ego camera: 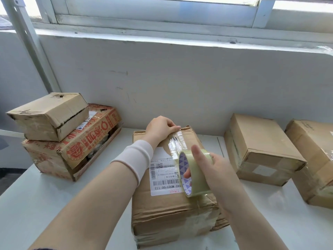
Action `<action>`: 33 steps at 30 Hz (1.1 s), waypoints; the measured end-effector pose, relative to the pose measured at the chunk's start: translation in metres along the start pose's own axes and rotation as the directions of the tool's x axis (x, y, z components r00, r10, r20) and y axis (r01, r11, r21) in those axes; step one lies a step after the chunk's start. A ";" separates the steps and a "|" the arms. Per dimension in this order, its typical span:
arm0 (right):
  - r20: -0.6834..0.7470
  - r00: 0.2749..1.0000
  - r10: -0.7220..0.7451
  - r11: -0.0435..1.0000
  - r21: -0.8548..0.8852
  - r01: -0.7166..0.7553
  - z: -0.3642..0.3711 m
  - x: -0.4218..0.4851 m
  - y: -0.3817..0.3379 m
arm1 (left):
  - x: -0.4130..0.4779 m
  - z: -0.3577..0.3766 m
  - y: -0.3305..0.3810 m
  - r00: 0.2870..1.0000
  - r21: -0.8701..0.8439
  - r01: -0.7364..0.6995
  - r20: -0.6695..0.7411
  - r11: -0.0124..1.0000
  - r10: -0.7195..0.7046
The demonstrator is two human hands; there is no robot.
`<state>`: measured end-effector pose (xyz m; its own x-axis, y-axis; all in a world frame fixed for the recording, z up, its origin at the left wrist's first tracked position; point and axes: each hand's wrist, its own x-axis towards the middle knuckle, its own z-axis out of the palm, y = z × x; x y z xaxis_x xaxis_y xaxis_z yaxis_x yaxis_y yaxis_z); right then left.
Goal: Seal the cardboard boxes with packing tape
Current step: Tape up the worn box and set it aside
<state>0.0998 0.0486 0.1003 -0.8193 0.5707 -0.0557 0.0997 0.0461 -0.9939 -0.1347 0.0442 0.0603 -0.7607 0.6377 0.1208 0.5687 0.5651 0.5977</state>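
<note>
At the tabletop's (54,204) middle, a left hand (160,129) curls over the crumpled box's (171,210) far edge, pinning clear tape (175,143); the right hand (214,174) pinches the light, stiff tape roll (193,173) (thumb through core). Soft cardboard likely dents under pressure.

You face scuffed white wall (180,78) above white table (45,204); window (162,8) overhead, daylight bright; white post (30,44) slants at your left.
</note>
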 end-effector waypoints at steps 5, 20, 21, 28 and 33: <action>-0.041 0.975 -0.216 0.975 0.040 0.218 0.000 -0.029 0.035 | -0.001 0.000 -0.001 0.999 0.025 0.050 -0.015 0.998 -0.049; -0.102 0.970 -0.220 0.965 0.124 0.231 -0.006 -0.063 0.033 | -0.003 0.000 0.004 0.989 0.001 0.146 -0.008 0.989 -0.146; -0.123 0.972 -0.200 0.965 0.146 0.217 -0.006 -0.063 0.032 | -0.003 0.000 0.005 0.989 0.004 0.148 -0.008 0.989 -0.148; -0.166 0.985 0.036 0.998 0.050 -0.028 -0.006 -0.098 0.024 | -0.005 0.001 0.005 0.990 0.004 0.138 -0.025 0.990 -0.138; -0.177 0.960 0.216 0.975 -0.011 -0.222 -0.001 -0.102 0.055 | -0.005 0.002 0.005 0.991 0.023 0.135 -0.017 0.991 -0.134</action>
<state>0.1898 -0.0062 0.0513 -0.6654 0.7027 -0.2519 0.2852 -0.0725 -0.9557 -0.1274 0.0445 0.0612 -0.8355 0.5469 0.0530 0.4679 0.6576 0.5904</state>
